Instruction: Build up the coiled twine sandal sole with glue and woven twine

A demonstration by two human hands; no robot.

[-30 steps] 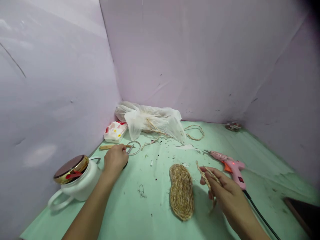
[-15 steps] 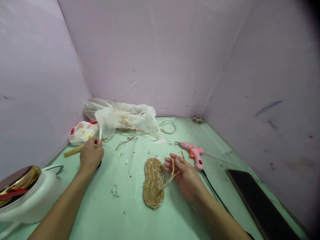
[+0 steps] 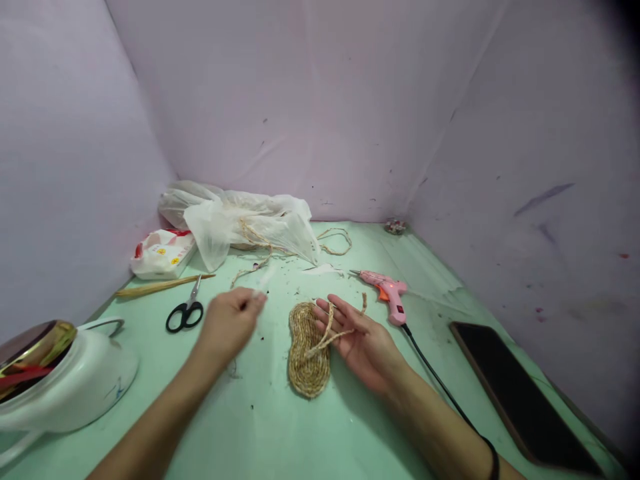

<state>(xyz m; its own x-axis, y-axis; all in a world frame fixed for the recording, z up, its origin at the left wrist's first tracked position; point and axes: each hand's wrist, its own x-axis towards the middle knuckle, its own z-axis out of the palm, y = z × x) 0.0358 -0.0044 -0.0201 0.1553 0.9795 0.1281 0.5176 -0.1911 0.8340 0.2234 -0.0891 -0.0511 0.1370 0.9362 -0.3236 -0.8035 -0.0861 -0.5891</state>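
A woven straw sole (image 3: 306, 350) lies flat on the green table (image 3: 260, 427). My right hand (image 3: 357, 337) rests palm up beside it, fingers spread, with a braided straw cord (image 3: 330, 331) draped across the fingers and down onto the sole. My left hand (image 3: 231, 321) hovers just left of the sole, fingers pinched on a thin pale stick (image 3: 263, 283) that is blurred by motion. Black-handled scissors (image 3: 185, 310) lie on the table to the left of that hand.
A pink glue gun (image 3: 386, 293) with a black cord lies right of the sole. At the back are a white plastic bag (image 3: 240, 223), a red-and-white packet (image 3: 163, 252) and loose cord. A white gold-lidded pot (image 3: 55, 380) stands at left, a dark slab (image 3: 520, 393) at right.
My left hand left the scissors area and came right toward the sole, carrying the pale stick. My right hand opened palm up with the cord across it. The camera swung right.
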